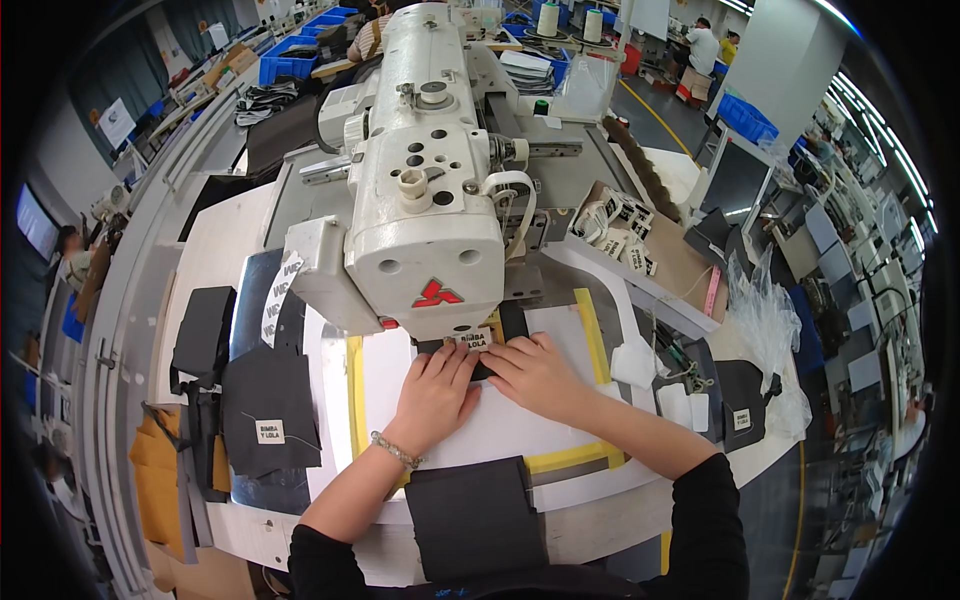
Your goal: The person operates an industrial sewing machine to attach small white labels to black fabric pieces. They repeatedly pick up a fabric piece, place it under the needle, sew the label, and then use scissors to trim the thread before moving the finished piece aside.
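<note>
Two bare hands are held close together under the front of a big white sewing machine (425,240). A small pale label (474,338) with dark print is seen between the fingertips and the machine head, and it is set on dark cloth (483,371). The left hand (437,390) is laid palm down, with its fingers kept side by side and pointed at the label. The right hand (530,372) is turned in from the other side, and its fingertips are brought right up to the label. It cannot be told if the cloth is pinched or only pressed, as the undersides of the fingers are hidden. A bead bracelet (393,448) is worn on the left wrist. Under the hands, a white sheet (540,425) is edged with yellow tape (565,457). Nearer the person, a plain dark piece (476,525) is laid at the table's edge. To the left, a dark patch (265,395) is seen with a pale label sewn or placed on it; which one cannot be told. To the right, more labels (615,228) are heaped in an open cardboard box (700,318), and a clear plastic bag (765,320) is left beside it.
</note>
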